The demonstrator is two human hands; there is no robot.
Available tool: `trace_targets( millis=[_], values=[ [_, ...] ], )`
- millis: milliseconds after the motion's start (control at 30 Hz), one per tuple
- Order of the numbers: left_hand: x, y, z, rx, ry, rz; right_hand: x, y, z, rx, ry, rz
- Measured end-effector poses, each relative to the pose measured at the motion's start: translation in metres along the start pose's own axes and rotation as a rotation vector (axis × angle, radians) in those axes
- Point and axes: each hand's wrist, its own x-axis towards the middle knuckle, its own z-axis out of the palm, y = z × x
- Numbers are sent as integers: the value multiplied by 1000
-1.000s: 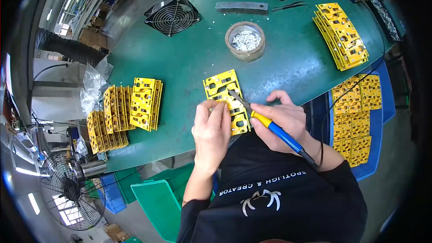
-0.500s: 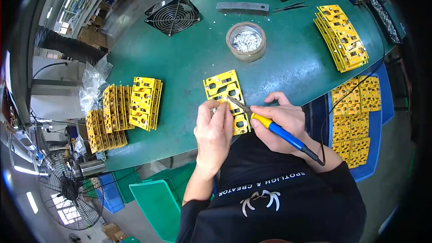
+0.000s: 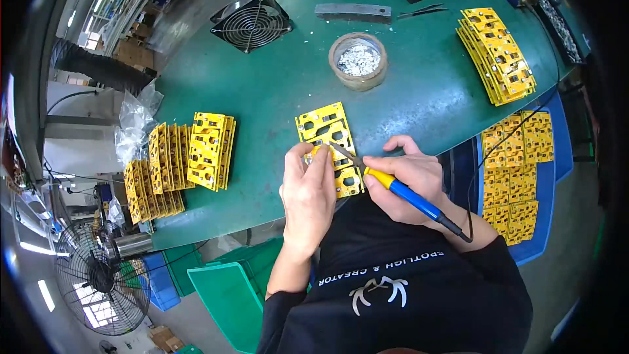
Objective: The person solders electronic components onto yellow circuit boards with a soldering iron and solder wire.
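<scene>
Soldering: your right hand (image 3: 409, 180), fingers clamped on the blue-handled iron (image 3: 400, 190), kept its tip on the yellow board (image 3: 327, 147).
Steadying: your left hand (image 3: 308, 193), fingers together, slid up the board on the desk (image 3: 262, 92); joint seemingly unfinished.

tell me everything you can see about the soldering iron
The soldering iron is pen-shaped: a blue handle with a yellow collar, a thin metal tip and a dark cord trailing from its rear. The right hand grips it like a pen, slanted, tip down on the yellow circuit board beside the left hand.
</scene>
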Motion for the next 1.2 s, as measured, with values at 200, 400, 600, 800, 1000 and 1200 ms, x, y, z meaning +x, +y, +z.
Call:
trace_targets(
  millis=[200,400,600,800,1000,1200],
  values=[
    [-4,-2,-6,74,-102,12,1,-5,-2,-5,-35,21],
    [-5,-1,-9,162,-172,11,0,-8,-3,1,-41,11],
    [-6,-2,-7,179,-170,30,-2,-3,-1,-11,16,-34],
    [-10,-1,-4,188,-143,16,-1,-1,-7,4,37,-9],
    [-4,-7,2,191,-85,3,1,-3,-7,19,49,1],
    [15,-17,4,194,-51,-72,-1,-7,-8,66,37,15]
  ],
)
